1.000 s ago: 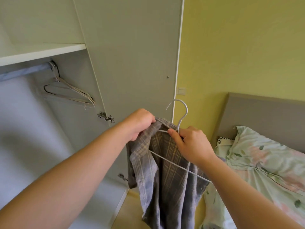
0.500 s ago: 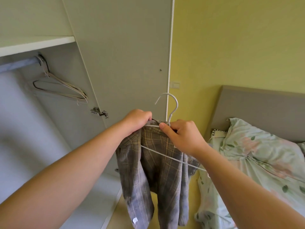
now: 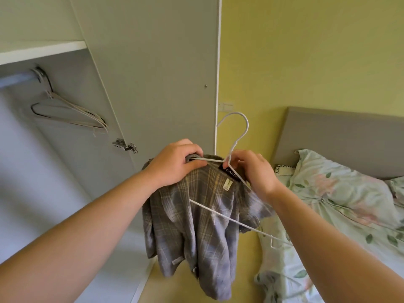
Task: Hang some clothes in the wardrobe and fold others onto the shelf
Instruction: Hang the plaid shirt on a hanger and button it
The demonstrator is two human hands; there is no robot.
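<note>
Beside a yellow wall (image 3: pixel 306 51), a bed (image 3: pixel 349 204) and the open wardrobe (image 3: pixel 153 62), our left hand (image 3: pixel 175 162) grips the collar of a plaid shirt (image 3: pixel 196 226); our right hand (image 3: pixel 253 169) pinches the neck of a white hanger (image 3: pixel 237 138).

The plaid shirt (image 3: pixel 196 226) is soft, rumpled woven cloth; the white hanger (image 3: pixel 227 216) is thin wire with a smooth coating. The wardrobe door (image 3: pixel 157 73) is a smooth matt panel, its hinge (image 3: pixel 125 145) shiny metal.

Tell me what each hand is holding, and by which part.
Left hand grips the shirt at its collar, pressed to the hanger; right hand pinches the hanger at the base of its hook.
</note>
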